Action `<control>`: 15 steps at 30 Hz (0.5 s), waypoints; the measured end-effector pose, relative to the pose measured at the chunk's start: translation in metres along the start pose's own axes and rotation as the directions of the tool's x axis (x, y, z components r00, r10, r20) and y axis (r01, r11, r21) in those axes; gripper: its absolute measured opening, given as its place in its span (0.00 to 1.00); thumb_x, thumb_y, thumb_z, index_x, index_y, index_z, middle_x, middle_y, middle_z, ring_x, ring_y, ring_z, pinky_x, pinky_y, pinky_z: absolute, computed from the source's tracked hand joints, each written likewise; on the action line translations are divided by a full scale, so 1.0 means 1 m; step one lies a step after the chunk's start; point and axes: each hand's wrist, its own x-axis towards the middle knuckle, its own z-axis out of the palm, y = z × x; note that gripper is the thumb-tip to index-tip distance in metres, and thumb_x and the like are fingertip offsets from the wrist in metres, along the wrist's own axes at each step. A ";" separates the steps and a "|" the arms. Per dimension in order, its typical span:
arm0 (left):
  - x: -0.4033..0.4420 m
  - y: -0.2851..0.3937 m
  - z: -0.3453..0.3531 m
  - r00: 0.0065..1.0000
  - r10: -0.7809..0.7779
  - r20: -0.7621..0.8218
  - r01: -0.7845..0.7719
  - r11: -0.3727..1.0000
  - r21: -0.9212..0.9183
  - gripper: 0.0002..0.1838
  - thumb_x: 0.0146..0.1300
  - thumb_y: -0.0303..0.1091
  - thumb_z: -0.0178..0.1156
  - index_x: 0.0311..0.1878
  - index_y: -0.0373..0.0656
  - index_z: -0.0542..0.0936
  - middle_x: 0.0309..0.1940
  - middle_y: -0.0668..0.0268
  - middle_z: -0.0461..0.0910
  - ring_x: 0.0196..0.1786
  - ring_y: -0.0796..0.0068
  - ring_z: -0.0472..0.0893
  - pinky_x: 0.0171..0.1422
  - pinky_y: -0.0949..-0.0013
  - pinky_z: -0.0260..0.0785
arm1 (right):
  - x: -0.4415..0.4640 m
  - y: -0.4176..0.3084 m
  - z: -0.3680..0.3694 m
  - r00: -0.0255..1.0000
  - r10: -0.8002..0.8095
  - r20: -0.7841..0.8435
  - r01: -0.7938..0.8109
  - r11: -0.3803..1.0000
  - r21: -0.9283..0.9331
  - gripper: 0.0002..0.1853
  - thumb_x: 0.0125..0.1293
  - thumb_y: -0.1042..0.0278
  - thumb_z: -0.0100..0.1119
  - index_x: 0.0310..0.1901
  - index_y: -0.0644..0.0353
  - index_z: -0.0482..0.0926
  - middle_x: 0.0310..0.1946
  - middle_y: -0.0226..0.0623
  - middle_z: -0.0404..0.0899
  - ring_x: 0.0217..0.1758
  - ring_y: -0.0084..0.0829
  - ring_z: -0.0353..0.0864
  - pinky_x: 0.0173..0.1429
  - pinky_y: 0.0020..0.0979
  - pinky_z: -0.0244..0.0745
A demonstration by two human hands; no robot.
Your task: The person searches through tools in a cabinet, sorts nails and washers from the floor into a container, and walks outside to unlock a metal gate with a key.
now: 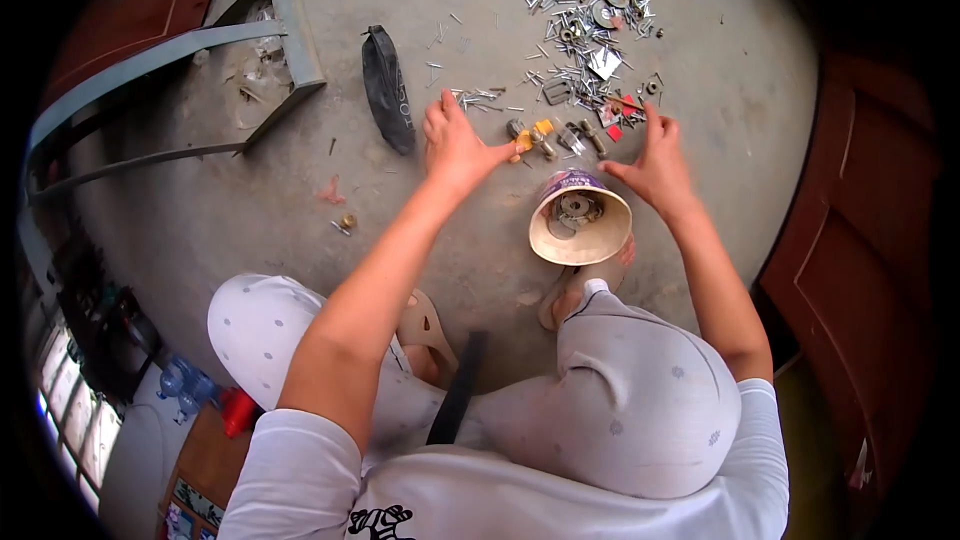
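The left hand (455, 150) is spread wide, its thumb at a yellow piece (523, 141) on the floor (470, 240) — whether it touches, I cannot tell. The right hand (658, 165) is open too, thumb and index finger well apart, with nothing seen held between them; its index finger is by the edge of the nails (575, 65). Metal fittings (594, 139) lie between the hands. Nearer the person, the bucket (592, 242) is tipped, mouth toward them, with washers (575, 205) inside. A black pouch (387, 90) lies left of the left hand.
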 end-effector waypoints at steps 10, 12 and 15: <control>0.010 0.023 0.036 0.984 0.041 0.173 -0.005 0.978 -0.208 0.49 0.42 0.35 0.72 0.64 0.33 0.53 0.58 0.48 0.59 0.62 0.49 0.63 0.63 0.57 0.63 | 0.035 0.004 0.042 0.997 -0.045 -0.066 0.055 0.986 0.157 0.35 0.45 0.76 0.67 0.57 0.62 0.64 0.53 0.52 0.59 0.50 0.48 0.72 0.52 0.35 0.75; 0.011 0.033 0.043 0.976 0.094 0.196 -0.036 0.958 -0.284 0.46 0.44 0.32 0.70 0.64 0.32 0.54 0.57 0.46 0.62 0.60 0.47 0.66 0.62 0.58 0.64 | 0.038 -0.001 0.038 0.996 -0.070 -0.060 0.079 0.985 0.154 0.33 0.46 0.78 0.66 0.56 0.63 0.65 0.53 0.52 0.59 0.49 0.47 0.73 0.51 0.35 0.75; 0.018 0.046 0.050 0.962 0.177 0.208 -0.072 0.899 -0.431 0.46 0.44 0.32 0.70 0.64 0.32 0.56 0.57 0.45 0.63 0.59 0.48 0.69 0.62 0.60 0.65 | 0.042 -0.009 0.035 0.993 -0.097 -0.072 0.109 0.977 0.183 0.32 0.46 0.78 0.65 0.56 0.65 0.65 0.52 0.53 0.59 0.47 0.50 0.74 0.51 0.40 0.74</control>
